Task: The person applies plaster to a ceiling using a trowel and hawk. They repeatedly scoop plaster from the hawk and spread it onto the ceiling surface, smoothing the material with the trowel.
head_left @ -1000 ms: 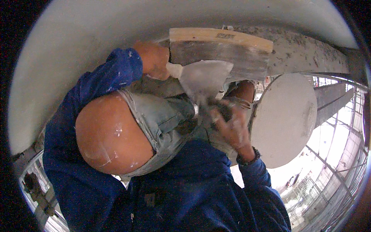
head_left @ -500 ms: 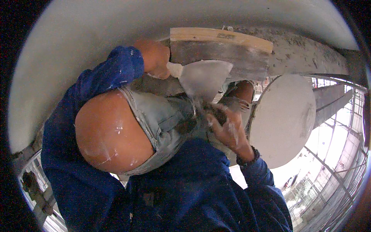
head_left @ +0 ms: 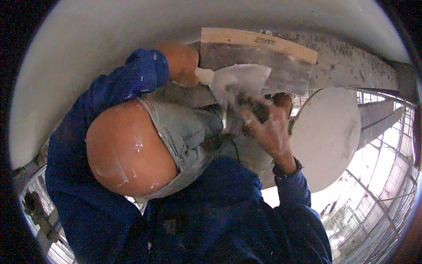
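Observation:
My left hand is closed round the pale handle of a putty knife, whose flared blade is coated whitish grey. Just beyond that knife is a wide scraper blade with a wooden strip along its far edge. Its left end lies beside my left hand, but I cannot tell whether the hand also grips it. My right hand, dusted white and smeared by motion, is at the near edge of the putty knife's blade. Something dark shows at its fingers, too blurred to name.
Beyond the blades runs a rough grey ledge, below a smooth pale curved wall. A round pale disc-like surface stands to the right. My bare knee is at left, with open metal framework far right.
My right hand has moved up along the putty knife's blade, the dark thing with it. Both blades and my left hand have shifted slightly right.

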The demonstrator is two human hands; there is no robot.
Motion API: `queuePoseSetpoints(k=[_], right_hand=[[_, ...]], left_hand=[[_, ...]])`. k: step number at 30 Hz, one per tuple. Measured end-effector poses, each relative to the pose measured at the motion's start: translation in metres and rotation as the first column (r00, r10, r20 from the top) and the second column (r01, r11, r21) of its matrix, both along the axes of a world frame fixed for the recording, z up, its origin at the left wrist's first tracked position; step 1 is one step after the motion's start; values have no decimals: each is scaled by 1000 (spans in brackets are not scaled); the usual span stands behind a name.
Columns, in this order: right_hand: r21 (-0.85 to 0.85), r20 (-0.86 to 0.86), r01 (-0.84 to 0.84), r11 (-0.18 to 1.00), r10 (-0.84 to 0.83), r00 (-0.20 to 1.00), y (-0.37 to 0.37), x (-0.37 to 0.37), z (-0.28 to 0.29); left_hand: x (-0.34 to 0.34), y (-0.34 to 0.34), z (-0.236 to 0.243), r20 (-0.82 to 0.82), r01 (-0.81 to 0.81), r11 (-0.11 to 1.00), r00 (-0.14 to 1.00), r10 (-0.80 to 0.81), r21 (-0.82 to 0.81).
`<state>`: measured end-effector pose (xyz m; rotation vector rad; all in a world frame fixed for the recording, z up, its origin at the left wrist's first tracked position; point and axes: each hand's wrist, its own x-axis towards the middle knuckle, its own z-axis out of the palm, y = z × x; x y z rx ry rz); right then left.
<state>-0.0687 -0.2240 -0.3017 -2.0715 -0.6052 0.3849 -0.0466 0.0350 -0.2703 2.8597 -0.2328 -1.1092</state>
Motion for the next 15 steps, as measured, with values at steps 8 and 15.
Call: queuePoseSetpoints(k=[8,15], right_hand=[[0,-82,-214,977,214,973,6,-1,-6],[-28,25,-87,996,88,996,-2,19,-1]], left_hand=[[3,-1,-6,-57,-29,995,998,35,94],[4,5,-17,-31,-8,1000,1000,8,-19]])
